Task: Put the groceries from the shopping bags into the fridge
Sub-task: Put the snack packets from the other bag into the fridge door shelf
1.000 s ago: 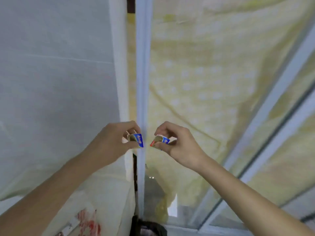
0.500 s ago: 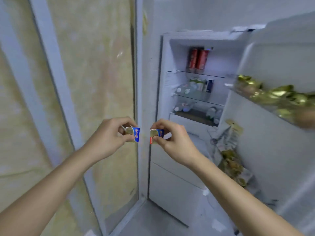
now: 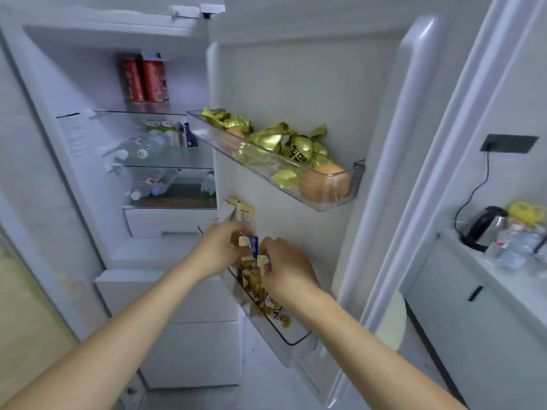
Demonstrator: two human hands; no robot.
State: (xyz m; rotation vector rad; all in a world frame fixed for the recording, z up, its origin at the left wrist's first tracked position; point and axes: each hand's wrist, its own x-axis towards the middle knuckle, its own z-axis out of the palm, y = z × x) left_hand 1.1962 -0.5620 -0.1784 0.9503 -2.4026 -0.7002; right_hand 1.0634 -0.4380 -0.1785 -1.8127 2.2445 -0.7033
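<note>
While the fridge (image 3: 165,161) stands open at the left, the left hand (image 3: 220,247) pinches a small blue packet (image 3: 250,241) and, just right of it, the right hand (image 3: 285,269) curls round a second packet (image 3: 262,261), both above the lower door bin (image 3: 291,338). That bin already looks crowded with gold-wrapped snacks (image 3: 257,287), so a packet let go too near its edge could, I judge, slide off the pile and fall to the floor.

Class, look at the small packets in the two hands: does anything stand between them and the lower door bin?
Nothing visible blocks them. The left hand and right hand hold the packets right above the lower door bin, which is open on top and already holds snacks; the fridge door stands open.
</note>
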